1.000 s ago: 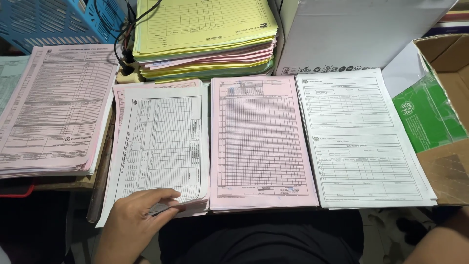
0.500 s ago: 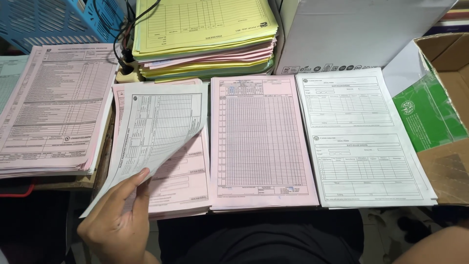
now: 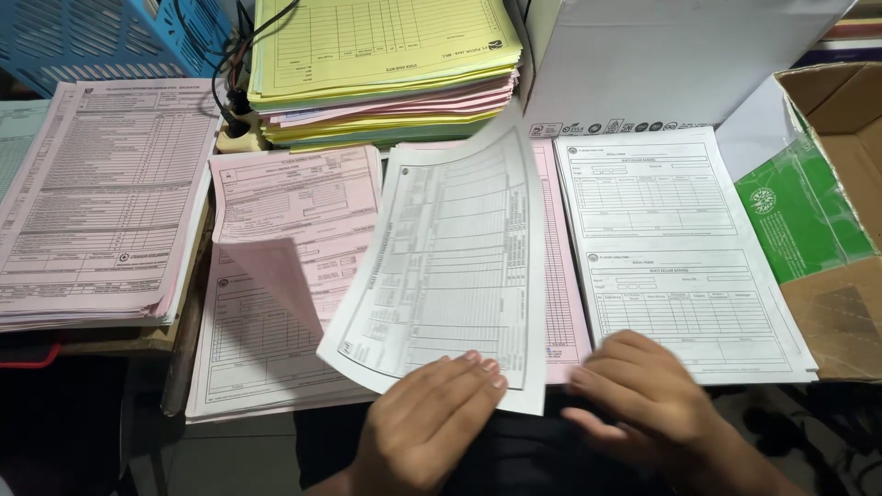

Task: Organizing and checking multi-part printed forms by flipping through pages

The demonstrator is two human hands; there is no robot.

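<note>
My left hand grips the lower edge of a white printed form sheet, which is lifted and curved above the middle pink stack. My right hand rests, fingers apart and blurred, on the near edge of the pink stack and the white form stack. To the left lies a pink form stack whose top pink sheet curls up at its middle.
A pile of pink forms lies far left. A tall yellow and pink paper pile stands at the back, with a white box beside it. A cardboard box with a green packet is at right. A blue crate sits back left.
My left hand has lifted the white sheet off the left stack and carried it right, over the middle stack. A pink form now shows on the left stack. My right hand has come into view.
</note>
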